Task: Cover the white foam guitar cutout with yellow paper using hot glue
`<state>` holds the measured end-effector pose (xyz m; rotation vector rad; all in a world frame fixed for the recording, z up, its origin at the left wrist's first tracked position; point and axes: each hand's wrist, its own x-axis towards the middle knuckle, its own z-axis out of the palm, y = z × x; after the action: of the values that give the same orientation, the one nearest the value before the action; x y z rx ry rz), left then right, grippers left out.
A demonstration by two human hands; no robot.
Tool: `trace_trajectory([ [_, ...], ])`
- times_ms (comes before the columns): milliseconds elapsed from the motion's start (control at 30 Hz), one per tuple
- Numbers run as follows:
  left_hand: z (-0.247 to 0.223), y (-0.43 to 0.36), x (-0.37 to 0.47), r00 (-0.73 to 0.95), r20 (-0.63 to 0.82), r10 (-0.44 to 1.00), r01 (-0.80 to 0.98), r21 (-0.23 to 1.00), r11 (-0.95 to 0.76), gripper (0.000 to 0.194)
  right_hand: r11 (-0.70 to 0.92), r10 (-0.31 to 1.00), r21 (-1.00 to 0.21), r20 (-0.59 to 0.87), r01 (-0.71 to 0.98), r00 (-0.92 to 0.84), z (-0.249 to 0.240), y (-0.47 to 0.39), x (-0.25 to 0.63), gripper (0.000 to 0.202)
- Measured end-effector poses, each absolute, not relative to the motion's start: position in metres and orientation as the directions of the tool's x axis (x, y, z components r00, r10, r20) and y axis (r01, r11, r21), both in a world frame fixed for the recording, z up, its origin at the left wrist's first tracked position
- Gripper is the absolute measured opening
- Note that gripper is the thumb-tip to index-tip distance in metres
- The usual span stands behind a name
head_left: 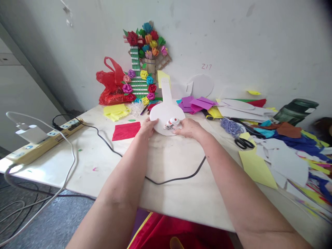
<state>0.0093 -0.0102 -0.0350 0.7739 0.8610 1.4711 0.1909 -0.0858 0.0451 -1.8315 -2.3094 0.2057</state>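
A white cutout (163,110) with a round body and a long straight neck (166,92) is in front of me, its neck pointing towards the wall. My left hand (148,128) is closed on the round body's left edge, thumb on top. On the right edge is my right hand (190,128), fingers closed, its thumb over the lower rim. Right by those fingers, over the round body, is a small white object (171,123) with red and dark print and a rounded end. Whether the right fingers also grip this object is hard to see.
Red crepe paper (126,131) lies left of the cutout. A black cord (168,180) crosses the table from the power strip (46,141). To the right are scissors (244,143), purple yarn (231,127) and paper scraps (287,160). Paper-flower crafts (140,77) stand against the wall.
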Motion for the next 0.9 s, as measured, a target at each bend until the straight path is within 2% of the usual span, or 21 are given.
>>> trace_trajectory([
  [200, -0.033, -0.012, 0.009, -0.043, 0.013, 0.999, -0.529, 0.848, -0.034, 0.034, 0.224, 0.973, -0.442, 0.045, 0.868, -0.228, 0.061, -0.092, 0.203, 0.037],
  [500, -0.034, -0.015, 0.005, 0.036, 0.057, 0.998, -0.569, 0.822, -0.026, 0.045, 0.195, 0.976, -0.512, 0.017, 0.837, -0.217, 0.073, -0.099, 0.211, 0.030],
  [900, -0.036, -0.017, -0.001, 0.122, 0.142, 0.982, -0.568, 0.821, -0.049, 0.039, 0.201, 0.968, -0.586, -0.004, 0.785, -0.251, 0.079, -0.102, 0.215, 0.029],
])
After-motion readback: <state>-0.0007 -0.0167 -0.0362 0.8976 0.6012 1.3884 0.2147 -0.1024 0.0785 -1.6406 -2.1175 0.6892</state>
